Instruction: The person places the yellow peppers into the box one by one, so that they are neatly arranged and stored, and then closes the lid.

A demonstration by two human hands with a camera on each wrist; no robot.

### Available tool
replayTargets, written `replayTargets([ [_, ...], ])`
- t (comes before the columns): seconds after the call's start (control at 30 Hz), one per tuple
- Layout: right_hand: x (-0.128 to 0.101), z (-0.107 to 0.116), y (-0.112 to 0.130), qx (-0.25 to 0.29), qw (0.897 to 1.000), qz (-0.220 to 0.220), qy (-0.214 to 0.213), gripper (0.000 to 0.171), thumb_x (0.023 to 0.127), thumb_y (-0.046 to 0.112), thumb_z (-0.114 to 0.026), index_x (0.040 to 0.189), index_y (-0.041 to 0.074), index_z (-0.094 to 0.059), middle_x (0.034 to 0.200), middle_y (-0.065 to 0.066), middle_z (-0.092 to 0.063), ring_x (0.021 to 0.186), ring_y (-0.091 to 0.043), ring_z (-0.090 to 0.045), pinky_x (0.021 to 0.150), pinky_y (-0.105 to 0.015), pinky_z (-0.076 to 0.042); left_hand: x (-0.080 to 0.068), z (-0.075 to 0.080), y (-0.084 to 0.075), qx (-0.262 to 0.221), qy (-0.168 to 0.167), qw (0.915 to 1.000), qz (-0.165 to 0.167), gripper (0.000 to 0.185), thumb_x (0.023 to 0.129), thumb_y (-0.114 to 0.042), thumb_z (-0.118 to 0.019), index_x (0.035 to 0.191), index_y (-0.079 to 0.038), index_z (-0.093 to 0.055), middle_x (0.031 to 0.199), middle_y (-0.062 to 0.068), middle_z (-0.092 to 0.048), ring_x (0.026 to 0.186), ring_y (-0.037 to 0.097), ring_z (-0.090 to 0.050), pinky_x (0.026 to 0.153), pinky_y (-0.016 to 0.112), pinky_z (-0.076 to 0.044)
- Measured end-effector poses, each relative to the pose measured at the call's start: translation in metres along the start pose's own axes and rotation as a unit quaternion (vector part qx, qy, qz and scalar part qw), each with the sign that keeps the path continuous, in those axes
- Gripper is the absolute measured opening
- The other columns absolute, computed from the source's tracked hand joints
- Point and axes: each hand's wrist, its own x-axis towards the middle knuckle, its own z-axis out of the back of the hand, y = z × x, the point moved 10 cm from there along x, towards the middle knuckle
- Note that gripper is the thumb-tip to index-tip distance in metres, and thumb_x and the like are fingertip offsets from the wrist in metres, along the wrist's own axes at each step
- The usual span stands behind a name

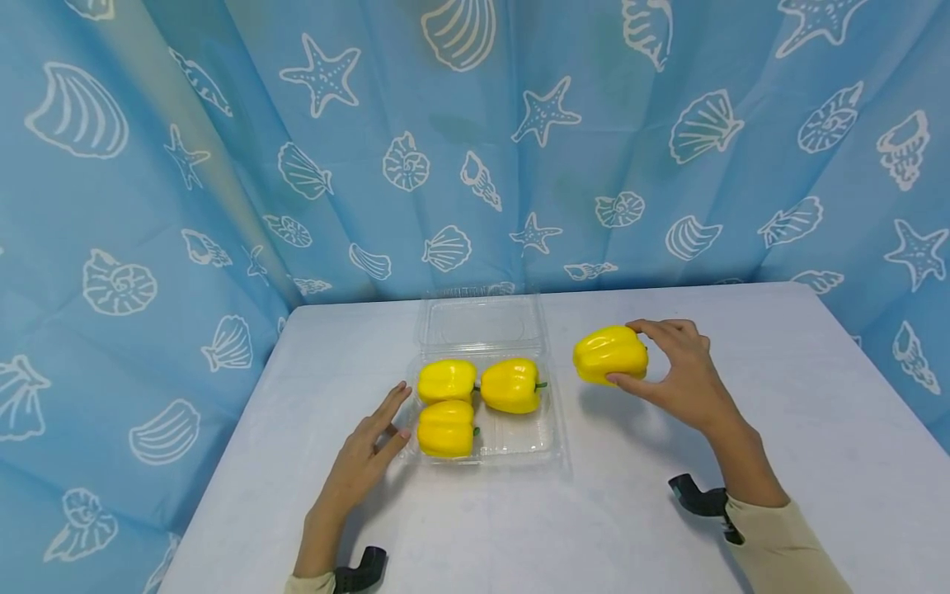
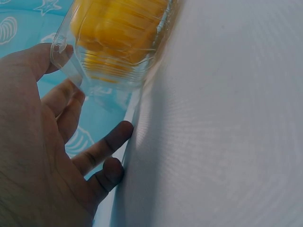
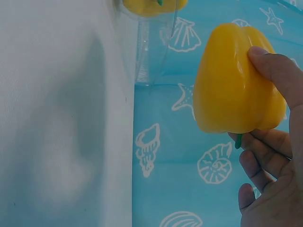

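Note:
My right hand (image 1: 686,371) grips a yellow bell pepper (image 1: 610,355) between thumb and fingers, above the table and right of a clear plastic clamshell container (image 1: 519,441). In the right wrist view, the pepper's green stem (image 3: 238,141) points down by the fingers. Three more yellow bell peppers lie in the container: one at back left (image 1: 447,381), one at front left (image 1: 445,429), one at back right (image 1: 512,386). My left hand (image 1: 364,458) touches the container's left rim with thumb and fingertips. In the left wrist view, its fingers (image 2: 102,146) are spread, not curled around the rim.
The container's hinged lid (image 1: 482,323) lies back toward the far table edge. A white cloth covers the table (image 1: 609,528). Behind and to the left hangs a blue curtain (image 1: 475,165) with shells and starfish. Black wrist mounts (image 1: 698,495) stick out near both wrists.

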Motion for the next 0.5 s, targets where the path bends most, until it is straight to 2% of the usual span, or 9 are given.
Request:
replayTargets([
  [0.5, -0.0016, -0.0026, 0.0097, 0.005, 1.000, 0.019, -0.011, 0.071, 0.072, 0.036, -0.090, 0.132, 0.012, -0.060, 0.125, -0.013, -0.061, 0.122, -0.034, -0.038, 0.092, -0.058, -0.026, 0.0001, 0.0002, -0.0009, 0.001, 0.003, 1.0000, 0.008, 0.058, 0.101, -0.039, -0.056, 0.156, -0.033, -0.037, 0.161, -0.012, -0.031, 0.093, 0.012, -0.055, 0.073, 0.036, -0.047],
])
